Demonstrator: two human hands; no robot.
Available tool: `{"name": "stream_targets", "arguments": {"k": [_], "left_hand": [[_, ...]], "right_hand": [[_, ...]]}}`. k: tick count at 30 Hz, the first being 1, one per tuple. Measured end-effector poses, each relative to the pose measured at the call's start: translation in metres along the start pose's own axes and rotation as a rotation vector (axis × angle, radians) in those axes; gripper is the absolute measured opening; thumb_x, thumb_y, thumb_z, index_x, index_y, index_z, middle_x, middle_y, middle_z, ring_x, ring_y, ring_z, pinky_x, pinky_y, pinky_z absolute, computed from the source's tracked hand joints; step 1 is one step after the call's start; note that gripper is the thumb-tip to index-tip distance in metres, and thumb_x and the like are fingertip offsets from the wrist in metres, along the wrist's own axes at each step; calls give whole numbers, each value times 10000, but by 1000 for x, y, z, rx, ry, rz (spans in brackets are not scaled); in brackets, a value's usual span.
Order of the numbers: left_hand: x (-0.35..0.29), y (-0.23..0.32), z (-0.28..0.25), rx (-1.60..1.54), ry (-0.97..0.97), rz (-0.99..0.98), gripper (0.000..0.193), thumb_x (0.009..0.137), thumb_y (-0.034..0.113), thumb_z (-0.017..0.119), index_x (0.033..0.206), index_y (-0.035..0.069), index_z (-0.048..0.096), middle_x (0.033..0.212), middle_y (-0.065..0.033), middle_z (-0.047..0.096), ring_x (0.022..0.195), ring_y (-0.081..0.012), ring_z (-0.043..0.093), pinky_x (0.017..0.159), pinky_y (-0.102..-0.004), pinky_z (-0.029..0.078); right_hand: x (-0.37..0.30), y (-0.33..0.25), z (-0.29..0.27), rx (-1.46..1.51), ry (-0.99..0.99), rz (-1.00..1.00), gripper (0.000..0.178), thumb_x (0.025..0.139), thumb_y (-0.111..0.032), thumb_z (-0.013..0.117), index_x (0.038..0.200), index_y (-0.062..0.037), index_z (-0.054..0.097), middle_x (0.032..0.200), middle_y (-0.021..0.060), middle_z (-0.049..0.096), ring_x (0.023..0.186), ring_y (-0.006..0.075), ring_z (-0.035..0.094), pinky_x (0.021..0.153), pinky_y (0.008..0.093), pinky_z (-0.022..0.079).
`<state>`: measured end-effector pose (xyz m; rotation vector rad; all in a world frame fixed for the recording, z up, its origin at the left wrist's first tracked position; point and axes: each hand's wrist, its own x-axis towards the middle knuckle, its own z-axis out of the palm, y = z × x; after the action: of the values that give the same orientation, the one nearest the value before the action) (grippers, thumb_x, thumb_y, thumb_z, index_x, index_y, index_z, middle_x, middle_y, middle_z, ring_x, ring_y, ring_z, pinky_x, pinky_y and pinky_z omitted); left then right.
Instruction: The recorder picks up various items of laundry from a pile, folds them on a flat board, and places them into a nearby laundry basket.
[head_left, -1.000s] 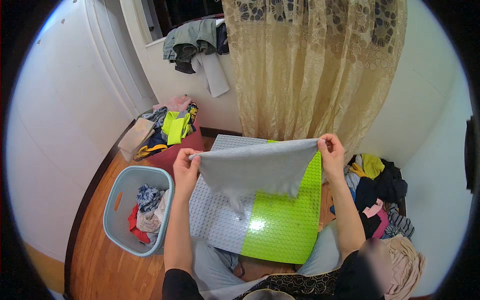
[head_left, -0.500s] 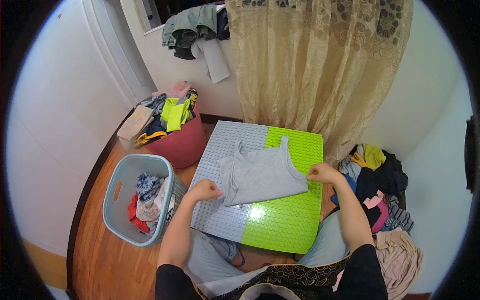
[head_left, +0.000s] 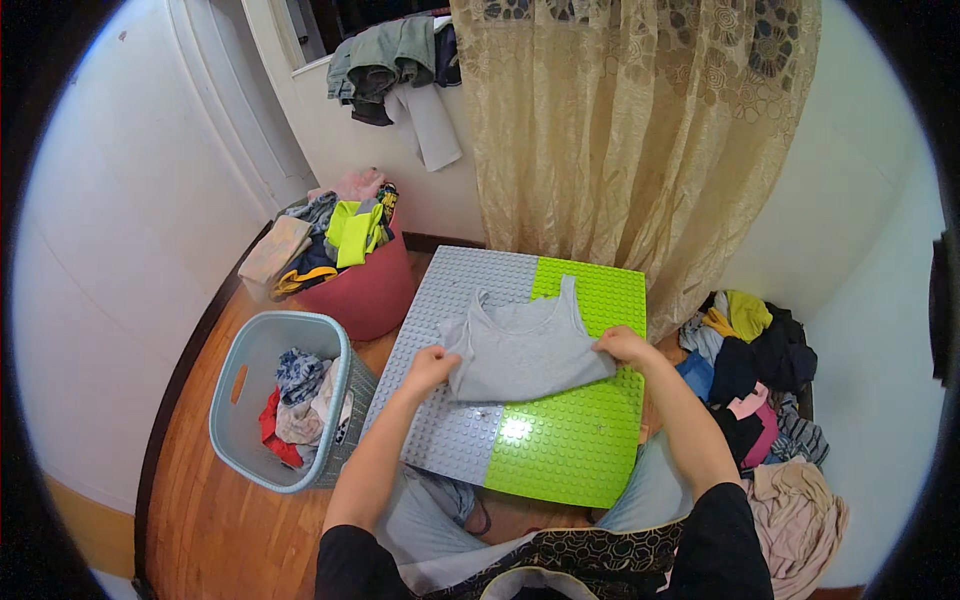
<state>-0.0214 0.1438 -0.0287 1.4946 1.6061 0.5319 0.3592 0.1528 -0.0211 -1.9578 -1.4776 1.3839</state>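
Observation:
A grey tank top [head_left: 528, 352] lies folded on a studded tabletop [head_left: 560, 452], half grey and half lime green. Its neckline and straps point away from me. At the left side of the cloth, my left hand [head_left: 431, 369] is closed in a pinch on the edge. My right hand [head_left: 622, 344] pinches the opposite side, near the right edge of the tabletop. The lower hem bows slightly between the two hands.
On the left stands a light blue laundry basket [head_left: 345, 375] with some clothes inside. Behind it, a pink-red tub [head_left: 375, 290] overflows with clothes. A clothes pile [head_left: 750, 375] lies on the right. Beyond the table hangs a beige curtain [head_left: 620, 130].
Both hands have come inward and taken hold of the tank top's sides. Its lower hem has shifted slightly away from me and now curves.

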Motion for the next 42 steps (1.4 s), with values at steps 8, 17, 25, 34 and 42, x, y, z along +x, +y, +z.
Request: {"name": "stream_targets", "arguments": {"k": [8, 17, 25, 34, 42], "left_hand": [[-65, 61, -64, -760, 56, 237, 167, 886, 200, 539, 920, 36, 535, 843, -21, 595, 752, -94, 569, 635, -237, 464], [-54, 122, -106, -644, 286, 440, 160, 889, 177, 536, 888, 17, 545, 743, -4, 581, 603, -51, 519, 531, -183, 402], [-72, 145, -133, -602, 434, 547, 175, 890, 193, 537, 877, 18, 543, 743, -11, 593, 620, -58, 548, 547, -193, 443], [-63, -17, -27, -448, -172, -159, 178, 820, 204, 613, 834, 31, 574, 693, -52, 596, 550, -147, 577, 510, -288, 509], [-65, -6, 8, 334, 203, 301, 170, 741, 165, 610, 814, 17, 567, 659, -114, 602, 600, -245, 599, 562, -353, 484]], "right_hand": [[-82, -55, -46, 901, -203, -292, 160, 799, -136, 622, 927, -70, 553, 865, 16, 598, 766, 142, 572, 664, 279, 452], [-90, -129, -71, 743, 171, -568, 148, 816, -89, 585, 949, -107, 523, 799, -42, 566, 713, 54, 516, 613, 200, 381], [-98, -142, -98, 752, 257, -772, 201, 819, -75, 577, 1009, -79, 512, 816, -25, 571, 719, 63, 506, 631, 210, 388], [-51, 28, -27, 323, -193, -298, 234, 761, -45, 626, 979, -42, 541, 770, 24, 592, 628, 102, 550, 554, 243, 454], [-43, 24, -8, -90, -58, 39, 293, 627, -199, 742, 803, -15, 596, 693, 64, 598, 598, 151, 558, 494, 300, 455]]}}
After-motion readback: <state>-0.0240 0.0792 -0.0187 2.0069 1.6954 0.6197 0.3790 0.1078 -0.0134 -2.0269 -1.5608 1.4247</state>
